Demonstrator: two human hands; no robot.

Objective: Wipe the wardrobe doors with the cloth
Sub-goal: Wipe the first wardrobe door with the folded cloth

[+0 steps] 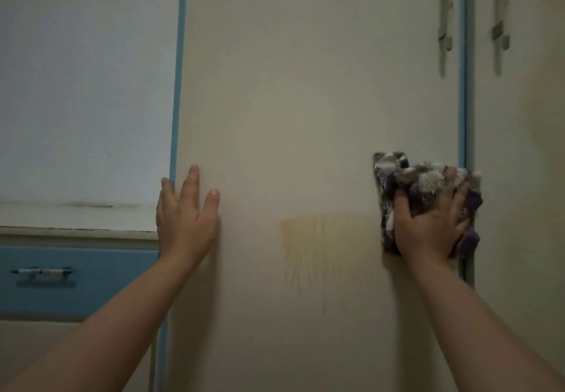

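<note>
- Lower left of the frame: a blue drawer [76, 287] with a bar handle [41, 271] sits under a pale ledge. We judge it to be outside the job.
- Left grip [186, 220]: fingers are straight and spread wide, and the palm lies flat on the wardrobe door [305, 86] close to its left blue edge strip [177, 86]. It holds nothing, and we read it as a brace.
- Centre, low on the panel: a yellowish stain [324, 245] with drip streaks running down. It lies between the two grips and touches neither, though it is nearer the right one.
- Cloth [406, 174]: purple and white, bunched and pressed to the door at the right of the frame. It is up and to the right of the stain, and its right side reaches the right blue edge strip [462, 86].
- Right grip [434, 226]: fingers are curled over the bunched cloth, with the thumb on its left side, holding it against the panel. Cloth shows above the fingertips and at both sides of the hand.
- Step in hand, as we judge it: wiping this door at mid-height, at its right edge.
- Next move, as we judge it: a firm sweep left and slightly down onto the stain, with the cloth kept wadded under the palm.
- Upper right: two door handles [444, 15], blurred, one on each side of the strip.
- Far right: the second door [519, 147]. We cannot tell whether it has been wiped.
</note>
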